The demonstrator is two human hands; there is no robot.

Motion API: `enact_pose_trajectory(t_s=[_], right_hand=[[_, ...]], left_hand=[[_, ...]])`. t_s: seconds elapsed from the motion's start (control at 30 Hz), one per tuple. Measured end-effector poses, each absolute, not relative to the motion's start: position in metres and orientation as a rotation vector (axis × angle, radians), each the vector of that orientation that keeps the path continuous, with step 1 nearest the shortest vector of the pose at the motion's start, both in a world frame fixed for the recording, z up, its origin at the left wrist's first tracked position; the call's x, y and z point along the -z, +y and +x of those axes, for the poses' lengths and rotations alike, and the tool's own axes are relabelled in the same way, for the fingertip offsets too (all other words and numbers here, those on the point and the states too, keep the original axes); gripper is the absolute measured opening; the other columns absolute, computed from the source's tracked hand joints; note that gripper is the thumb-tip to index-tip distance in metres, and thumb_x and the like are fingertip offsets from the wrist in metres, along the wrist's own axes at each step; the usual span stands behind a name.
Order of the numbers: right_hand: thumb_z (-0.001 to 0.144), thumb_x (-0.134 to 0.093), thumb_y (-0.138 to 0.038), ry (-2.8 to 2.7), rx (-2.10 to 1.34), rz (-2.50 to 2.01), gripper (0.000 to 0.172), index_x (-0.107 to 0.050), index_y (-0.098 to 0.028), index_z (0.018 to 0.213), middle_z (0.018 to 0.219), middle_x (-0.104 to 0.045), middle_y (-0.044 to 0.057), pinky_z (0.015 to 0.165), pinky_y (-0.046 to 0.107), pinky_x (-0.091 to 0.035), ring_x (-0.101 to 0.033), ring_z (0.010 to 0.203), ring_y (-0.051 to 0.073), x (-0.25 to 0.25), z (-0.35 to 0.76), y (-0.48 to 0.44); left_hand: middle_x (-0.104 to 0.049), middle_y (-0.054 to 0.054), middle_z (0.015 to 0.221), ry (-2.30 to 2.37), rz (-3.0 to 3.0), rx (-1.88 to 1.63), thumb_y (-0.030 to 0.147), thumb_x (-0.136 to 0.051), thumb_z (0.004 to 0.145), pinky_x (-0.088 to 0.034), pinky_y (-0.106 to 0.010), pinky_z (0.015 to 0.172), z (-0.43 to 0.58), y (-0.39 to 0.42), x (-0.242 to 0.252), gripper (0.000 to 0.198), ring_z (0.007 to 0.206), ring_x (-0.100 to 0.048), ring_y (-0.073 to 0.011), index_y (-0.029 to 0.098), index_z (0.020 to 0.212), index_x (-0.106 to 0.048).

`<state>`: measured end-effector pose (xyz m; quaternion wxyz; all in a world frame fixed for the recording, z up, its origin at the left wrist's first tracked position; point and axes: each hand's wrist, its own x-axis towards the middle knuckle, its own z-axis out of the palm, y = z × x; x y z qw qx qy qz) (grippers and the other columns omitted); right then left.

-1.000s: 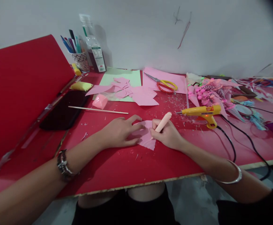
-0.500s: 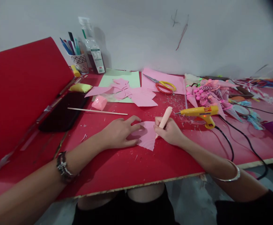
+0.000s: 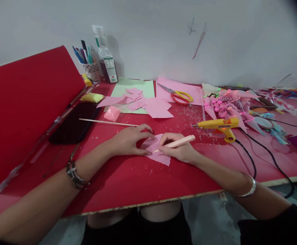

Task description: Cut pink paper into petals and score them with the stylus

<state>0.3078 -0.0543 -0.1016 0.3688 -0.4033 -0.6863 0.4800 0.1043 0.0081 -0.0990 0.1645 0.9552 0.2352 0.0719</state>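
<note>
A small piece of pink paper (image 3: 161, 157) lies on the red tabletop in front of me. My left hand (image 3: 129, 139) rests at its left side with fingers apart, the fingertips on the paper's edge. Between the fingers of my right hand (image 3: 180, 148) is a pale peach pen (image 3: 181, 141), tilted low with its tip pointing left onto the paper. My right hand covers part of the paper's right side.
Right of my hands lies a yellow glue gun (image 3: 221, 126) with a black cord. Behind are scissors (image 3: 180, 97), pink paper scraps (image 3: 154, 105), a thin stick (image 3: 107, 121), a dark phone (image 3: 73, 122), a bottle (image 3: 109, 68), a pen cup (image 3: 91, 70) and pink cones (image 3: 230, 103).
My right hand has tipped the pen from steep to low and brought its tip left, from the paper's right edge to its middle. The view has shifted slightly.
</note>
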Motion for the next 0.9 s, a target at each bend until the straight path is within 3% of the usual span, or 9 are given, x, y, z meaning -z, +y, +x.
enact_pose_trajectory(t_s=[0.3,0.9], right_hand=[[0.072,-0.054,-0.016,-1.779,-1.241,-1.055,0.02,-0.041,-0.017,0.057,0.051,-0.036,-0.008,0.042,0.018,-0.027,-0.033,0.045,0.004,0.11,0.3,-0.052],[0.075,-0.051,-0.018,-1.845,-1.103,-1.146,0.02,-0.039,-0.018,0.058,0.053,-0.04,-0.006,0.047,0.019,-0.033,-0.044,0.051,0.008,0.107,0.307,-0.054]], left_hand=[[-0.046,-0.007,0.116,0.667,2.742,-0.209,0.045,-0.057,0.073,-0.043,-0.029,0.074,0.105,0.009,0.102,0.041,0.093,-0.053,-0.0197,0.023,0.109,-0.052],[-0.046,-0.006,0.117,0.681,2.736,-0.221,0.046,-0.056,0.073,-0.042,-0.028,0.073,0.104,0.01,0.104,0.044,0.092,-0.053,-0.0201,0.025,0.111,-0.051]])
